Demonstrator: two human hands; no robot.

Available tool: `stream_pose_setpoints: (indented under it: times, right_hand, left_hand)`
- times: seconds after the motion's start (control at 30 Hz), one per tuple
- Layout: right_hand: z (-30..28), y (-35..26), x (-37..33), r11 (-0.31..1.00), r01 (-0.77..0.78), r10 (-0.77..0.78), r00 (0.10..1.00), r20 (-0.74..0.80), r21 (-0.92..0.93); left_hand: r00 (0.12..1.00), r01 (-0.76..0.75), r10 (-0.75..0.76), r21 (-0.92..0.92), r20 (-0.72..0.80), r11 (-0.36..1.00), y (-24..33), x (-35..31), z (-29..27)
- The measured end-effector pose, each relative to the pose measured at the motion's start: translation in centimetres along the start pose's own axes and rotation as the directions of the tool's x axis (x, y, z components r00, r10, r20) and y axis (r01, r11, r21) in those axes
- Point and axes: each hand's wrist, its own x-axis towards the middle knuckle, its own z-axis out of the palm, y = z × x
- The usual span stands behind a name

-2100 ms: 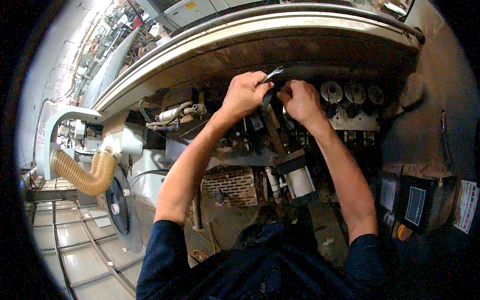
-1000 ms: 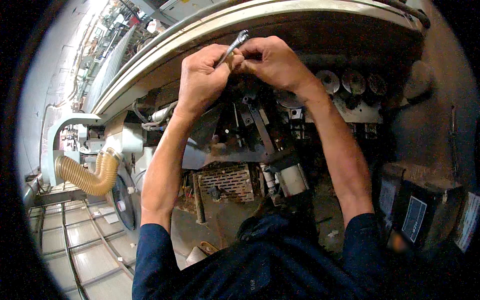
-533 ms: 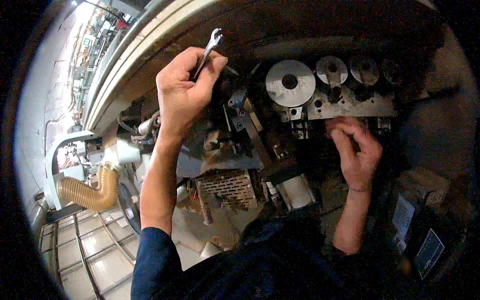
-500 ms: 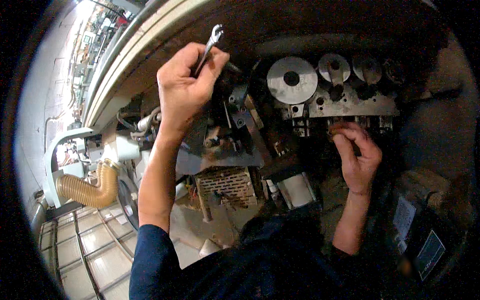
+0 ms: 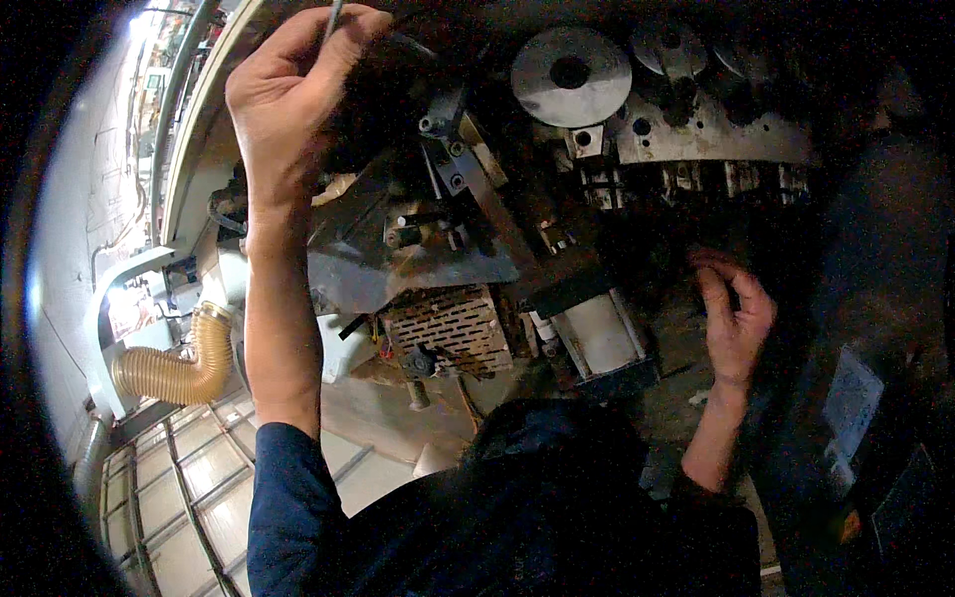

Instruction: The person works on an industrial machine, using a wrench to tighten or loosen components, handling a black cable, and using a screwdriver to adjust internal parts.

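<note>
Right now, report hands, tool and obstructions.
Left hand gripping slim silver metal tool, top cropped. Right hand curled, contents unclear. Shadow around it; obstructions unclear.

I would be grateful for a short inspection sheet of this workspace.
Surface: dark metal plate, bearing small fittings
Job's things: metal tool in the left grip, cut off by the picture's top edge
Clutter: cannot tell whether any fittings are loose
Grips: left closed on the tool; right grip has curled fingers, contents unclear
Cables: thin orange strand, possibly a cable, below the slotted panel
Surroundings: silver disc with dark centre, ribbed tan hose, pale gridded floor
</note>
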Motion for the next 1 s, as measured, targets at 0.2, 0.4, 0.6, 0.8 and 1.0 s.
stream_pose_setpoints:
  times: [0.2,0.4,0.6,0.8,1.0]
  right_hand:
    - [0.5,4.9,-2.0,1.000,0.000,0.001,1.000,-0.013,0.030]
    - [0.6,9.1,-5.0,0.993,-0.081,0.081,0.997,0.007,0.091]
    - [0.7,6.2,-9.6,0.987,-0.082,0.110,0.972,-0.207,0.141]
    - [-0.5,-3.4,-14.5,0.989,-0.044,0.034,0.997,0.074,0.143]
    - [-0.2,-1.4,-17.8,0.984,-0.162,0.115,0.886,0.449,0.068]
  left_hand:
    - [0.999,-0.034,0.034,-0.056,-0.008,0.998,0.1,-0.9,0.4]
    - [0.974,-0.124,0.142,0.109,-0.179,0.986,1.0,-3.7,-0.4]
    - [1.000,0.009,-0.007,0.096,-0.028,0.995,0.6,-16.0,-2.3]
    - [0.663,0.017,0.037,-0.064,0.748,0.998,4.4,-25.4,-0.2]
    - [0.484,0.355,0.024,-0.221,0.875,0.908,3.0,-31.0,5.6]
